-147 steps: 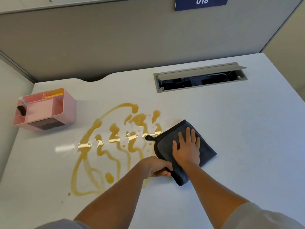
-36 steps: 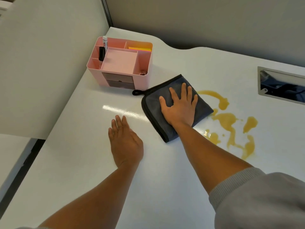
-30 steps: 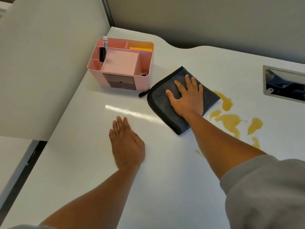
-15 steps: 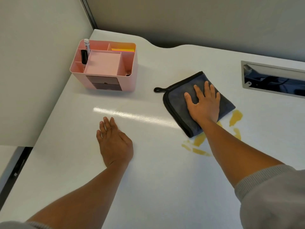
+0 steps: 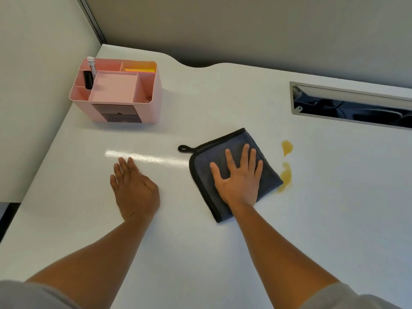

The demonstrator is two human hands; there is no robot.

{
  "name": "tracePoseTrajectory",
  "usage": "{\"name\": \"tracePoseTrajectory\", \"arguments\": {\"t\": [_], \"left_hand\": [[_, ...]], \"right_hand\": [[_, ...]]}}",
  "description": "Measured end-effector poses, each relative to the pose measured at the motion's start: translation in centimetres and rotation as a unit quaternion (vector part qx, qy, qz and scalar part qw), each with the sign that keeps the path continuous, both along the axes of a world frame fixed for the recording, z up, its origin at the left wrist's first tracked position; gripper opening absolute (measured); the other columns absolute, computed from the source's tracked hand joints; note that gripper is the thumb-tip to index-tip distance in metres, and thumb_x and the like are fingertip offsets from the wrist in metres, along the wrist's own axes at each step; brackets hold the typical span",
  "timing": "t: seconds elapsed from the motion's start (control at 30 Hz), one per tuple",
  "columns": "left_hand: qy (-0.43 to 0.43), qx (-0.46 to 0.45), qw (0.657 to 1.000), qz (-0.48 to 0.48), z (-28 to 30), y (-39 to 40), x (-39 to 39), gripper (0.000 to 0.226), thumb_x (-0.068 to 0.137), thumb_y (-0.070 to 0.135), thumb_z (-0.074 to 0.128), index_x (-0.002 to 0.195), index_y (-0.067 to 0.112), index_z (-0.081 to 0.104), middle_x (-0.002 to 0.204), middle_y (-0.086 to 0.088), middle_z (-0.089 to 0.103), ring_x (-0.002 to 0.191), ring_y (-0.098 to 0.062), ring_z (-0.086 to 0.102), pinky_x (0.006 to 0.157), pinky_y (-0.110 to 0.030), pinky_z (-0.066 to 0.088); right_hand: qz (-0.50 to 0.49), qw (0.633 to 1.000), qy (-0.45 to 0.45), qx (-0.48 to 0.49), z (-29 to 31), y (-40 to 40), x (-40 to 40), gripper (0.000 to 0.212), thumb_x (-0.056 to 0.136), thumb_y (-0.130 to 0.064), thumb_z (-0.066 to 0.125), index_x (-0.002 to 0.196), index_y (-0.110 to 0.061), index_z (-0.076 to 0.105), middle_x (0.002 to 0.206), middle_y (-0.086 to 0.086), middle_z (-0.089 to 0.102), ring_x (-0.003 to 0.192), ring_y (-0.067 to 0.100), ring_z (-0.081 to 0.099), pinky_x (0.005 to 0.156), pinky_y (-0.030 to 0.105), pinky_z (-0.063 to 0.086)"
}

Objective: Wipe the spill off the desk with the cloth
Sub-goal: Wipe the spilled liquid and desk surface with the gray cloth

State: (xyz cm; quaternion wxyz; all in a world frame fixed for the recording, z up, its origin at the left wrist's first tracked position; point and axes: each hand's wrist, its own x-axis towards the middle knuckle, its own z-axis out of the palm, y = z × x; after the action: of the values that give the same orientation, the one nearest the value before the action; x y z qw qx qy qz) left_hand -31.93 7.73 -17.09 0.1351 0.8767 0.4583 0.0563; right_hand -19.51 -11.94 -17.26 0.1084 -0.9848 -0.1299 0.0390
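A dark grey cloth (image 5: 205,166) with black edging and a small loop lies flat on the white desk (image 5: 223,253). My right hand (image 5: 238,179) presses flat on it with fingers spread. Two small amber patches of the spill (image 5: 286,170) show just right of the cloth, the lower one touching its right corner. My left hand (image 5: 133,188) rests palm down on the bare desk to the left of the cloth, holding nothing.
A pink desk organiser (image 5: 118,92) with a marker and yellow notes stands at the back left. An open cable slot (image 5: 352,108) is set in the desk at the back right. Partition walls close the back and left sides.
My right hand has slid the cloth from near the organiser toward me and right across the spill; most of the amber liquid is gone. My left hand stays planted.
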Motion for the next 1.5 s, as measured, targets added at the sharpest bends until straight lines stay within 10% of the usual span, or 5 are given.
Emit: {"name": "tracePoseTrajectory", "arguments": {"t": [0.37,0.67,1.5], "left_hand": [[0.029,0.006,1.0,-0.011,0.2,0.1,0.5,0.057,0.097,0.013,0.031,0.152,0.003,0.022,0.16,-0.017,0.018,0.149,-0.032,0.012,0.121,-0.047,0.005],[-0.066,-0.02,0.975,-0.211,0.4,-3.4,9.5,0.049,0.1,0.013,0.033,0.149,0.004,0.033,0.157,-0.014,0.029,0.149,-0.029,0.017,0.123,-0.041,0.008],[-0.078,-0.018,0.979,-0.186,-0.7,-3.5,11.5,0.05,0.099,0.017,0.033,0.147,0.008,0.037,0.158,-0.008,0.029,0.148,-0.021,0.019,0.122,-0.036,0.012]], "right_hand": [[-0.022,1.0,-0.001,0.013,0.2,-2.4,1.1,0.071,0.091,-0.077,0.022,0.149,-0.039,0.039,0.168,0.001,0.009,0.155,0.021,0.0,0.125,0.048,0.0],[-0.029,0.999,-0.014,0.019,-0.1,-2.5,1.1,0.069,0.092,-0.075,0.025,0.148,-0.038,0.041,0.168,0.001,0.011,0.155,0.021,0.003,0.126,0.047,0.001],[-0.033,0.999,-0.022,-0.014,-0.3,-7.1,15.9,0.071,0.095,-0.073,0.016,0.154,-0.037,0.03,0.168,0.004,0.01,0.155,0.024,0.003,0.125,0.05,0.0]]}}
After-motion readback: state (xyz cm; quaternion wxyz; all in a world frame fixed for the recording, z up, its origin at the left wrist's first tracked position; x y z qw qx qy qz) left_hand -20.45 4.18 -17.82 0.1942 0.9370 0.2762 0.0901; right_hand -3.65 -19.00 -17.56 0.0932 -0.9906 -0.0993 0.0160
